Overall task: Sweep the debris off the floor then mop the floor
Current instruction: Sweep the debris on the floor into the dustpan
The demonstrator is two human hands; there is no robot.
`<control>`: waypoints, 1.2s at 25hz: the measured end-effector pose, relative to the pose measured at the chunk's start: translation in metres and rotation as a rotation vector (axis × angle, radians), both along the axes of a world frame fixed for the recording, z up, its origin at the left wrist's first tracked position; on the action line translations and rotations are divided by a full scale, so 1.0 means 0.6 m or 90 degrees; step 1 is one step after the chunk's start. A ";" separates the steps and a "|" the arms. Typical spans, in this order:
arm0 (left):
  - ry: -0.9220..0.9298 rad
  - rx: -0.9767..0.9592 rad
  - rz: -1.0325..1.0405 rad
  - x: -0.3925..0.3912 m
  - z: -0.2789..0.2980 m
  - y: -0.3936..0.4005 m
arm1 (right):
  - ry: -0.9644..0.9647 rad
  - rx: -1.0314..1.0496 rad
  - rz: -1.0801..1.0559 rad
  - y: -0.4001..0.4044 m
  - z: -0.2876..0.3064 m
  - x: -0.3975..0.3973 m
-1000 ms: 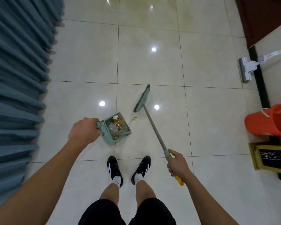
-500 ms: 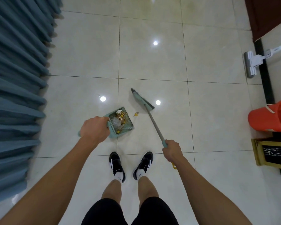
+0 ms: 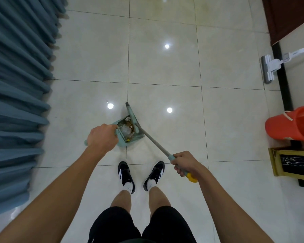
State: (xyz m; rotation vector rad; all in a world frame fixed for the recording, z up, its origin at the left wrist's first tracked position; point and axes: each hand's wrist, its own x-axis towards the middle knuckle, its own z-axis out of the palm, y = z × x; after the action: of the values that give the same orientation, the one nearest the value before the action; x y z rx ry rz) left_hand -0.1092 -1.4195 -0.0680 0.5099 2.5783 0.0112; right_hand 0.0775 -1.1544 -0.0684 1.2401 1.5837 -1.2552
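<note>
My left hand [image 3: 102, 137] gripped the dustpan [image 3: 129, 133] handle | right hand [image 3: 185, 163] fingers curled round the broom [image 3: 151, 139] | broom head lay across the pan mouth | debris [image 3: 128, 128] inside | floor [image 3: 165, 67].

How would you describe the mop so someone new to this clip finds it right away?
Look along the right-hand wall with the black baseboard. Past the orange bucket lying on its side, the mop rests on the tiles, its handle running off the right edge. It is the only white and grey tool; the broom and dustpan are teal and held by hands.
</note>
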 end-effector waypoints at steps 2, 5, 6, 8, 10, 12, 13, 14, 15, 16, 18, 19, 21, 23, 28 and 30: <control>-0.003 0.017 0.036 -0.010 0.008 -0.021 | 0.011 -0.004 -0.025 0.010 0.033 0.010; 0.003 0.013 0.044 -0.009 0.016 -0.044 | 0.037 0.023 -0.017 0.019 0.066 0.019; 0.004 0.013 0.044 -0.008 0.016 -0.048 | 0.048 0.036 -0.007 0.021 0.069 0.019; -0.001 0.015 0.048 -0.009 0.016 -0.052 | 0.064 0.062 0.017 0.019 0.065 0.018; -0.006 0.014 0.050 -0.012 0.016 -0.054 | 0.071 0.090 0.050 0.012 0.049 0.011; -0.006 0.011 0.054 -0.014 0.014 -0.055 | 0.070 0.127 0.102 0.001 0.024 -0.001; -0.005 0.009 0.054 -0.013 0.011 -0.055 | 0.068 0.147 0.137 -0.007 0.010 -0.007; -0.006 0.008 0.054 -0.011 0.008 -0.056 | 0.066 0.163 0.176 -0.016 -0.003 -0.011; -0.007 0.010 0.055 -0.009 0.005 -0.057 | 0.060 0.171 0.211 -0.027 -0.013 -0.013; -0.008 0.013 0.057 -0.006 0.002 -0.059 | 0.047 0.166 0.234 -0.039 -0.020 -0.013; -0.010 0.012 0.061 -0.003 -0.007 -0.065 | 0.022 0.133 0.244 -0.056 -0.027 -0.008; -0.011 0.011 0.064 -0.002 -0.010 -0.070 | 0.016 0.115 0.240 -0.062 -0.023 -0.006; -0.013 0.015 0.084 -0.002 -0.012 -0.081 | 0.004 0.083 0.204 -0.061 -0.007 0.003; -0.022 0.027 0.116 -0.006 -0.008 -0.093 | 0.005 0.073 0.142 -0.049 0.016 0.014; -0.032 0.017 0.139 -0.013 0.007 -0.117 | 0.052 0.111 0.100 -0.037 0.044 0.007; -0.031 0.013 0.148 -0.017 0.011 -0.123 | 0.072 0.139 0.127 -0.044 0.032 -0.017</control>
State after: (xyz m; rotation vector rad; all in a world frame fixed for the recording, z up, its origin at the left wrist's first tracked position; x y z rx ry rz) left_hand -0.1193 -1.4936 -0.0613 0.2125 2.5777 0.1282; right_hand 0.0675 -1.1805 -0.0491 1.1245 1.9165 -1.0632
